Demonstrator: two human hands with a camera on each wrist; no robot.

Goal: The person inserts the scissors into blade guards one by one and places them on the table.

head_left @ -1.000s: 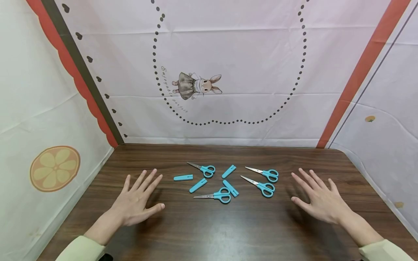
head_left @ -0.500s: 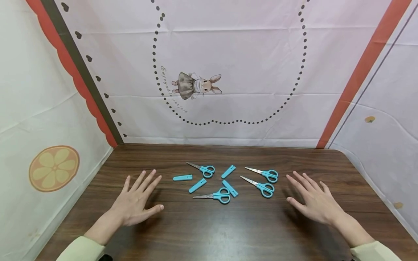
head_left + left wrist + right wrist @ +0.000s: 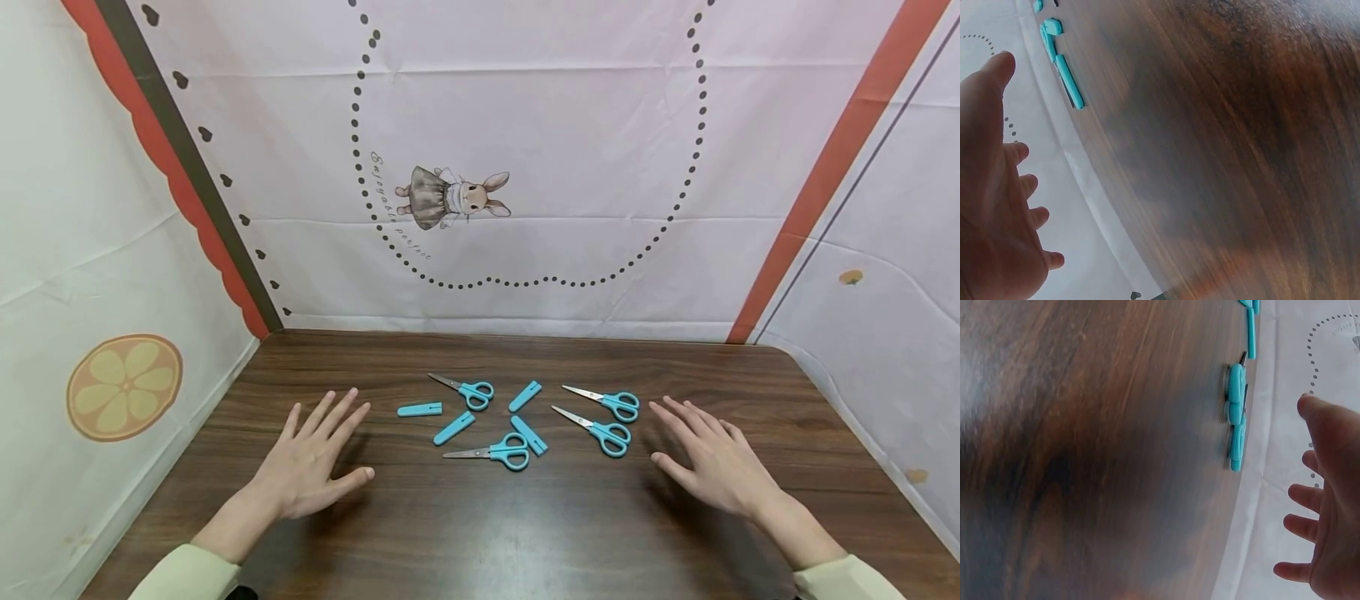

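My left hand (image 3: 311, 458) hovers over the left of the table, fingers spread, holding nothing. Nearest to it lies a turquoise blade cover (image 3: 420, 410). On the other side, my right hand (image 3: 712, 458) is held above the wood with fingers extended, also holding nothing. Just left of its fingertips are two pairs of turquoise-handled scissors, the upper scissors (image 3: 621, 406) and the lower scissors (image 3: 611, 437), blades pointing left. More scissors lie at the back (image 3: 476, 394) and at the front (image 3: 510, 452). Between them rest a slanted cover (image 3: 454, 428), another cover (image 3: 525, 397) and a third cover (image 3: 529, 435).
The dark wood-grain table (image 3: 480, 533) has a rounded far right corner. A pale printed cloth (image 3: 585, 150) with a rabbit picture (image 3: 450, 198) hangs behind it, and similar cloth lines both sides.
My right hand has moved left, closer to the two scissors on the right, and its fingers have drawn nearer together. My left hand, the scissors and the covers have stayed in place.
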